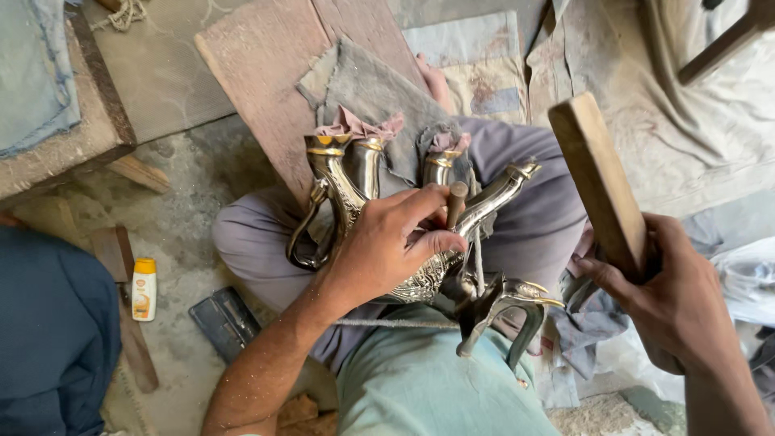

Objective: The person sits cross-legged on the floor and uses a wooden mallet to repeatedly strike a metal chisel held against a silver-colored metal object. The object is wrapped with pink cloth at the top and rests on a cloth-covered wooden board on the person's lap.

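Right hand (670,295), nearest the lens, is closed around one flat brown wooden bat (599,186); its long axis rises from the fist up and slightly left, free end away from the body. Left hand (387,242) is closed on one short wooden-handled punch (456,202), held near upright against one silver engraved metal pitcher (428,274) lying across the lap. Pitcher spout (504,187) points up-right of the left hand; its looped handle (307,234) lies left. Three brass-rimmed vessel necks (365,161) stand just beyond the fingers. One curved metal spout casting (504,303) lies between both hands. One white-and-yellow plastic bottle (144,289) lies well left.
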